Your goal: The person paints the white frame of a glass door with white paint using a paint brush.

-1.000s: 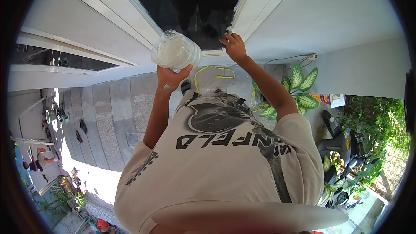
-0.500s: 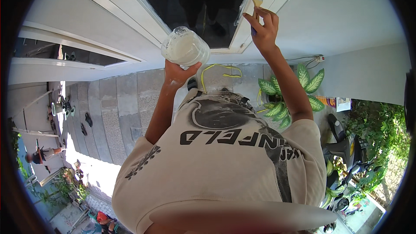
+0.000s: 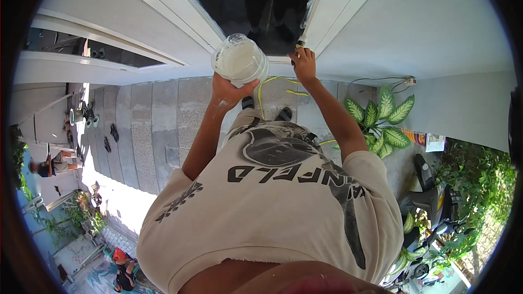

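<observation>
Left hand (image 3: 231, 89) grips one clear tub (image 3: 239, 59) at lower left of one dark pane (image 3: 253, 2); right hand (image 3: 305, 62) holds one brush (image 3: 300, 44) at pane's lower right corner. One plant (image 3: 401, 110): below and right of pane.

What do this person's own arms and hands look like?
The left hand and right hand are bare, as are the forearms. Whitish smears mark the left wrist. Loose, short beige sleeves cover the upper arms; the left carries a dark print.
</observation>
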`<act>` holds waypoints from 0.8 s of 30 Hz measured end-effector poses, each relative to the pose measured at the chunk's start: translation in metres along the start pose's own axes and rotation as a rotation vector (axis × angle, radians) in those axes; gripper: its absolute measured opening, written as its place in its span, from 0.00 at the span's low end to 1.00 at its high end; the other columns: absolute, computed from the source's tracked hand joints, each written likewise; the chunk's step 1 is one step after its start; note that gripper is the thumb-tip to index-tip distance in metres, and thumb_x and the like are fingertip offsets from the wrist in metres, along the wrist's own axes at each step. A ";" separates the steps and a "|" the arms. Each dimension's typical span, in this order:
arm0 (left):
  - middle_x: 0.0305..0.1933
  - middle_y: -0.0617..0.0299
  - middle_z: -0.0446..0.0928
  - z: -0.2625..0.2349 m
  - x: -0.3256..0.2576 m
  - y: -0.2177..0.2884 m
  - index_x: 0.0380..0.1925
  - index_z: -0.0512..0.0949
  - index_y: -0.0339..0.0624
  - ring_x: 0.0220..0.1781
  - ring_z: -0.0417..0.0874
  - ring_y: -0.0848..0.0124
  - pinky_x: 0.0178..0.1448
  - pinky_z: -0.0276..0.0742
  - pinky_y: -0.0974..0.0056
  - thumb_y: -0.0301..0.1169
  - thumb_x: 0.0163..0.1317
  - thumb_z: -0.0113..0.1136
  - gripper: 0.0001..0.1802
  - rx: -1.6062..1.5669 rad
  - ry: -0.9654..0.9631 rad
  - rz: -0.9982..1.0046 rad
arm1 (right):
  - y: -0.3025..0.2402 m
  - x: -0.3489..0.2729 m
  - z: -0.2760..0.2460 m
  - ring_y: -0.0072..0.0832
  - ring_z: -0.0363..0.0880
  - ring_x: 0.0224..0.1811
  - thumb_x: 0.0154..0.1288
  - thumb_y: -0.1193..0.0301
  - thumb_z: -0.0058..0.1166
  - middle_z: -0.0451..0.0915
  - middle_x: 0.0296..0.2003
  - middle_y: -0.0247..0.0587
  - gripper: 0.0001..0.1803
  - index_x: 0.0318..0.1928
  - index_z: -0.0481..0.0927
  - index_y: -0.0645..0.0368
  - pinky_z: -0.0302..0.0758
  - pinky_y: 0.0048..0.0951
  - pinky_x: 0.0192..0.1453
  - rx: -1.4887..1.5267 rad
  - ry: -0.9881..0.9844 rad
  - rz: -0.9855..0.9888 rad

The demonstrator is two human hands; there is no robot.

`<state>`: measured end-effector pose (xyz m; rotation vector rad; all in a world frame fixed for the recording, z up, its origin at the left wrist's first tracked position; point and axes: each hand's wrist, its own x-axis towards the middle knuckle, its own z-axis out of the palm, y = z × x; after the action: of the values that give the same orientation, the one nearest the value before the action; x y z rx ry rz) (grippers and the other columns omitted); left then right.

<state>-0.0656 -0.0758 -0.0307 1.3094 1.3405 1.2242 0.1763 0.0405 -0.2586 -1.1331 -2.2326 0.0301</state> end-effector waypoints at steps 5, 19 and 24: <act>0.58 0.53 0.78 -0.002 0.003 -0.015 0.64 0.66 0.36 0.60 0.80 0.63 0.66 0.75 0.59 0.29 0.46 0.80 0.45 0.036 0.013 0.010 | -0.014 0.014 -0.031 0.37 0.79 0.40 0.59 0.81 0.65 0.79 0.37 0.40 0.11 0.41 0.88 0.53 0.78 0.35 0.42 0.306 0.223 0.459; 0.66 0.52 0.73 -0.008 0.006 -0.045 0.69 0.59 0.41 0.68 0.76 0.61 0.72 0.73 0.55 0.24 0.38 0.85 0.57 0.076 -0.018 0.250 | -0.049 -0.013 -0.221 0.25 0.84 0.40 0.74 0.68 0.59 0.84 0.41 0.43 0.14 0.48 0.82 0.68 0.83 0.27 0.41 0.718 0.687 1.047; 0.66 0.52 0.73 -0.004 -0.002 -0.050 0.70 0.58 0.41 0.68 0.76 0.60 0.72 0.73 0.55 0.25 0.39 0.85 0.58 0.002 -0.050 0.225 | -0.070 0.027 -0.281 0.29 0.84 0.39 0.73 0.71 0.58 0.81 0.41 0.46 0.13 0.47 0.81 0.70 0.86 0.30 0.42 1.006 0.771 0.954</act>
<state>-0.0768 -0.0764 -0.0801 1.5138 1.1834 1.3309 0.2661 -0.0547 0.0018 -1.1724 -0.6593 0.8370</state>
